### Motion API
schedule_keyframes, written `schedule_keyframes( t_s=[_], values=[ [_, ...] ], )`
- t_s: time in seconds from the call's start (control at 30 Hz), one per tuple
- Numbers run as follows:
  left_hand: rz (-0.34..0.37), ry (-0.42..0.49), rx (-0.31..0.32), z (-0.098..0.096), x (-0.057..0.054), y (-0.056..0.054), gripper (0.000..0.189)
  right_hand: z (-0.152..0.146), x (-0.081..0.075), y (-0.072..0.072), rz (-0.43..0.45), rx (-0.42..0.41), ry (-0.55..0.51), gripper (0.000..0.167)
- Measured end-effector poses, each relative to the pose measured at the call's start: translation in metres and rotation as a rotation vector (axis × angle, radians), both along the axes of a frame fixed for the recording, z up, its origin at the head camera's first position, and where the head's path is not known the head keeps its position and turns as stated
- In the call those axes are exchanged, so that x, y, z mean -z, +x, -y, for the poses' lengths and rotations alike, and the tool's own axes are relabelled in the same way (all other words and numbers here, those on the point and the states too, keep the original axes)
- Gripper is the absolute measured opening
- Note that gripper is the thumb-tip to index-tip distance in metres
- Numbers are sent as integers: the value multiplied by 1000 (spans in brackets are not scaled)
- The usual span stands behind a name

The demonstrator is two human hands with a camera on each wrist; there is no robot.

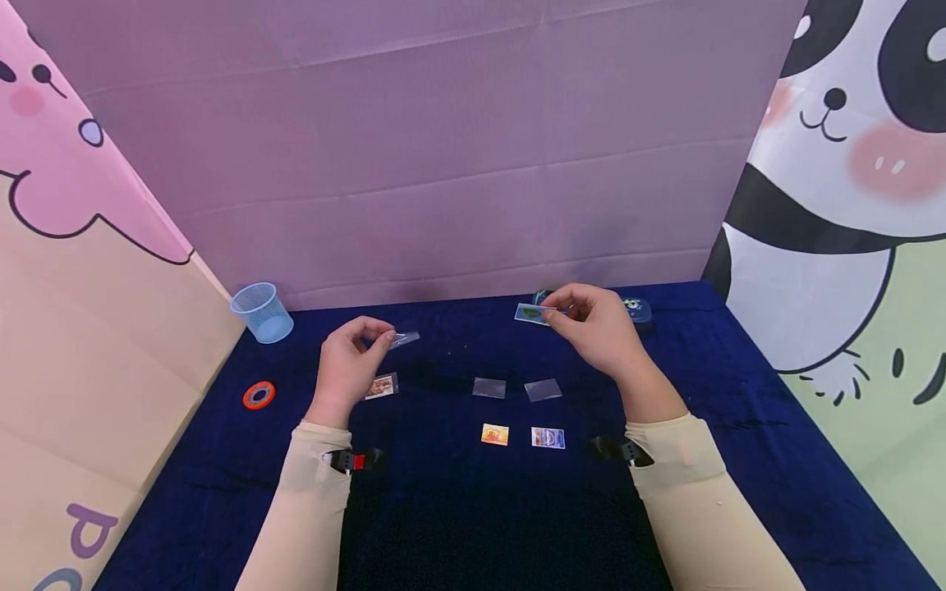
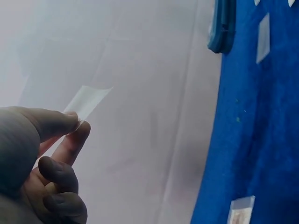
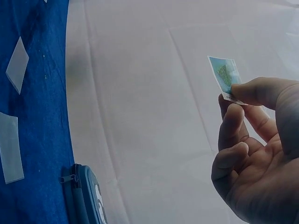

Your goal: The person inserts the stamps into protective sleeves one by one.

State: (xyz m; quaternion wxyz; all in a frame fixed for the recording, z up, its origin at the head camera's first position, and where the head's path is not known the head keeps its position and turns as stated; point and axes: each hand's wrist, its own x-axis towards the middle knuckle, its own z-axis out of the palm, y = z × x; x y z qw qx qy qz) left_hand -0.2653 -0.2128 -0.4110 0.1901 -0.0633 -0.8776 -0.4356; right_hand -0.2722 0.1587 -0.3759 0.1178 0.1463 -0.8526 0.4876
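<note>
Between thumb and forefinger my left hand [image 1: 347,365] pinches a small clear plastic sleeve [image 1: 405,338], raised over the cloth; its free end [image 2: 91,100] sticks out past the fingertips in the left wrist view. My right hand [image 1: 604,332] pinches one end of a small stamp-like picture card [image 3: 223,72] with a green shape on blue, also held up. Two clear sleeves [image 1: 489,387] lie flat between the hands. Nearer me lie an orange picture card [image 1: 494,434] and a blue-purple one [image 1: 548,437]. A sleeve with a brown picture inside [image 1: 382,386] lies beside my left hand, partly hidden by it.
A light-blue mesh basket [image 1: 262,313] stands at the back left, with an orange-red ring [image 1: 259,396] in front of it. Behind my right hand, a dark blue zipped case [image 1: 637,310] is partly hidden. A purple cloth wall [image 1: 443,164] closes off the back of the blue-covered table [image 1: 473,517].
</note>
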Motion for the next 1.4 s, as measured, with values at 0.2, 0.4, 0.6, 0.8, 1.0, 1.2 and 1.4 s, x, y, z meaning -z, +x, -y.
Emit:
schedule_keyframes(
  t_s=[0.2,0.4,0.6,0.8,1.0,1.2,1.4],
  values=[
    [-48,1,24,-5,-9,5,11,1,-1,1,-6,-3,-11,13],
    [-76,32,72,-12,-19,13,16,3,-6,5,-13,-17,-25,14],
    [-82,90,145,-20,-26,20,18,8,-9,9,-21,-36,-41,14],
    [-76,98,180,-29,-29,24,17,15,-9,11,-5,-84,-53,13],
    [-61,120,202,-36,-28,28,12,21,-9,14,0,-99,-60,13],
    [-106,152,213,-43,-29,30,11,27,-10,17,-3,-124,-59,10],
    [-134,175,214,-50,-28,32,15,30,-12,21,-27,-135,-59,9]
  ],
)
